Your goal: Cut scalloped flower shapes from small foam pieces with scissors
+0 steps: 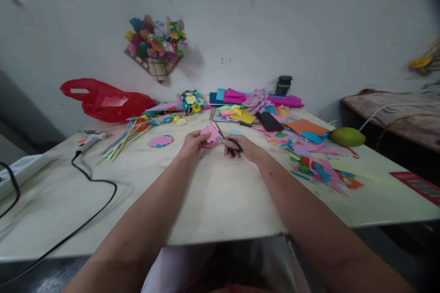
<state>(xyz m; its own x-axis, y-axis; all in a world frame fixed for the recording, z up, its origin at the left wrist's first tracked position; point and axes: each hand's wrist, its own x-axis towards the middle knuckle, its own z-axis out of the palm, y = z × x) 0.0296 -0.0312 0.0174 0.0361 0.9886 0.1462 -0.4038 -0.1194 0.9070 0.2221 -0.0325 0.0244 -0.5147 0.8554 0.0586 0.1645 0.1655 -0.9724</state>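
Between the thumb and fingers of my left hand point(194, 143) is a pink scalloped paper flower point(209, 133), held up over the table's middle. My right hand point(242, 146) grips black-handled scissors point(236, 145), fingers through the loops. Their blades point up and left, right beside the flower's edge; whether they touch it I cannot tell. Left of my hands, pink and blue scalloped paper flowers point(161, 141) lie stacked flat on the white table point(213, 201).
At the right lie paper scraps point(323, 169), a phone point(270, 122) and a green fruit point(347, 137). A glue gun point(90, 141) with its cord, a power strip point(24, 171), thin sticks point(118, 144) and a red plastic bag point(106, 100) are at the left. Coloured sheets point(237, 96) line the back.
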